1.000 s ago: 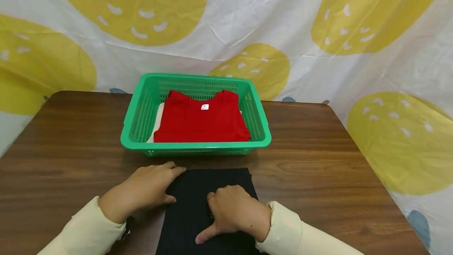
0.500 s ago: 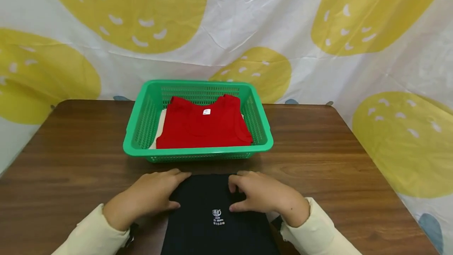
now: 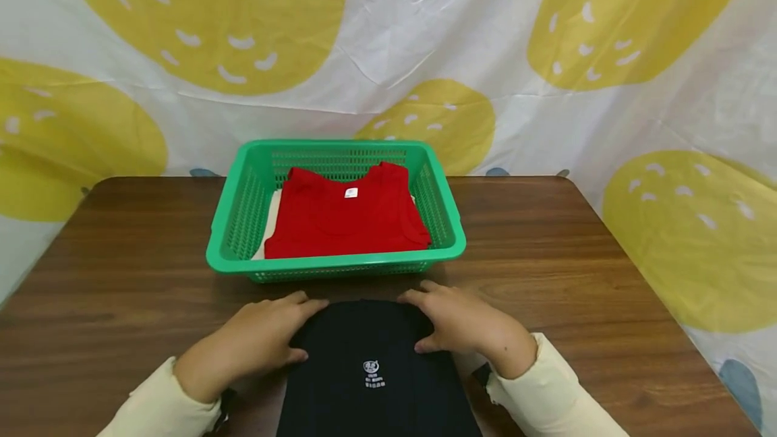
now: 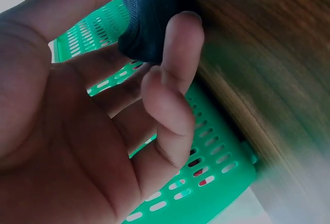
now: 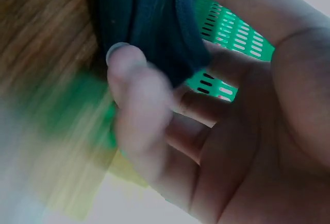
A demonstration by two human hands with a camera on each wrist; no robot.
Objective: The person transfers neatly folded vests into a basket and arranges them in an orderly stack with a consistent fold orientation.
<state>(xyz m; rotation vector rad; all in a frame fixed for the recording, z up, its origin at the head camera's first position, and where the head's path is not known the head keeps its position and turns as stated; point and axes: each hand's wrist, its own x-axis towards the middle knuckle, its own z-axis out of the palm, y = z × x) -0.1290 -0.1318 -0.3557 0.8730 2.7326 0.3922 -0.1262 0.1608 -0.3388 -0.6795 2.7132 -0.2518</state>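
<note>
A folded black shirt [image 3: 364,336] with a small white print lies on the table, close in front of the green basket. My left hand [image 3: 255,346] grips its left side near the far corner, thumb on top. At the far right corner my right hand [image 3: 473,326] grips the other side, its thumb also on top. The shirt's far edge bows slightly between the hands. In the left wrist view, curled fingers [image 4: 178,54] show beside the dark cloth [image 4: 147,23]. The right wrist view shows the shirt's layered edge [image 5: 154,23] between thumb and fingers, partly blurred.
Beyond the shirt stands a green plastic basket [image 3: 340,264] with a folded red tank top [image 3: 346,221] inside, over cream cloth [image 3: 267,224]. The brown wooden table [image 3: 109,275] reaches back to a white curtain [image 3: 419,12] with yellow fruit shapes.
My right hand has moved from the middle of the shirt to its far right corner, uncovering the white print. The left hand has stayed at the left edge. The view has tilted slightly.
</note>
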